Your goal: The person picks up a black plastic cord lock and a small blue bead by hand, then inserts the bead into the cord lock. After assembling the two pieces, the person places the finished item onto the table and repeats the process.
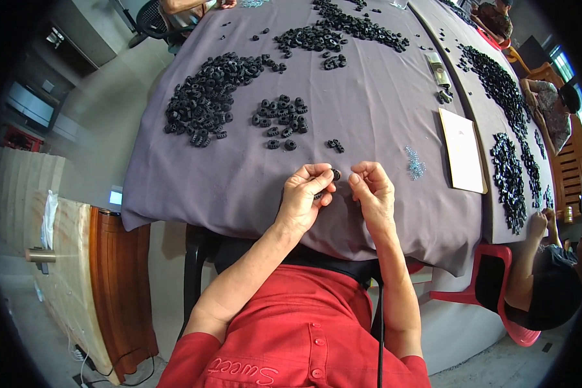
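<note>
Purple-grey cloth [239, 187] is spread under the action in the head view, and close to its near edge a small black piece [336, 174] is pinched between the thumb and fingertips of the left hand [301, 197]. It's a tight pinch, with the piece's end left showing on the side facing the right hand [374, 194]. A second black piece [318, 195] is tucked in lower down, against the curled fingers of that same left hand, and is partly covered by them. Across a narrow gap, the right hand is raised, thumb and forefinger brought almost together; whether anything tiny is held between them cannot be told.

Just beyond the hands, a little group of black pieces [335, 146] is laid out on the cloth. Farther out to the left, a looser cluster [281, 116] is spread, and past it a big dark heap [204, 97] is piled up. More is strewn toward the far end in a long pile [359, 27].

Over to the right, pale blue bits [415, 165] are scattered, with a pale flat sheet [462, 150] laid beside them. On the neighbouring table, another black pile [511, 181] is set out near a co-worker's hands [542, 223].
</note>
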{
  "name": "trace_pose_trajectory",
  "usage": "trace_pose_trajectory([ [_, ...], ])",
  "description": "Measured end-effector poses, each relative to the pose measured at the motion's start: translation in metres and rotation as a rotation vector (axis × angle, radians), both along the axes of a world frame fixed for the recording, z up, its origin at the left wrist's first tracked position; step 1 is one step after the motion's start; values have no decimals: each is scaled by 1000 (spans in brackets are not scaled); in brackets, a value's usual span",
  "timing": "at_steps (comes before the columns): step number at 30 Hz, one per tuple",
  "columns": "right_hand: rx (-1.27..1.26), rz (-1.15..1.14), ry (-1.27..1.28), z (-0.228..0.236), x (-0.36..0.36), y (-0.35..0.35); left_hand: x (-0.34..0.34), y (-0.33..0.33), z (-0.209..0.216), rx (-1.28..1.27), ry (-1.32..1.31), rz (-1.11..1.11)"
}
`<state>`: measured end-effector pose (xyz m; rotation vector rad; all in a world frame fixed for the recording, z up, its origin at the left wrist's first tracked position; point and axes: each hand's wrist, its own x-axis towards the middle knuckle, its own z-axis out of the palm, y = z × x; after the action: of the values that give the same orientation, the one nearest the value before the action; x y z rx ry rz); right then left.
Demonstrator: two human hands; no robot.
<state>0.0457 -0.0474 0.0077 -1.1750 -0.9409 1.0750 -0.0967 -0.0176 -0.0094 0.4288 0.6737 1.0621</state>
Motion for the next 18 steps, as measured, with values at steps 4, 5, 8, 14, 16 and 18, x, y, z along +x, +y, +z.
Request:
trace_pose_trajectory([
  [4, 22, 38, 8, 3, -1, -4, 0, -1, 0, 4, -6, -2],
  [5, 12, 57, 21, 4, -2, -4, -1, -1, -1, -3, -5, 2],
  [8, 1, 58, 103, 1, -3, -6, 0, -1, -1, -13, -7, 3],
  [14, -48, 72, 132, 7, -6, -8, -2, -1, -1, -7, -52, 10],
  [16, -37, 81, 124, 8, -7, -8, -2, 0, -2, 7, -65, 12],
  [18, -26, 87, 115, 7, -7, -8, 0, 0, -3, 25, -71, 24],
])
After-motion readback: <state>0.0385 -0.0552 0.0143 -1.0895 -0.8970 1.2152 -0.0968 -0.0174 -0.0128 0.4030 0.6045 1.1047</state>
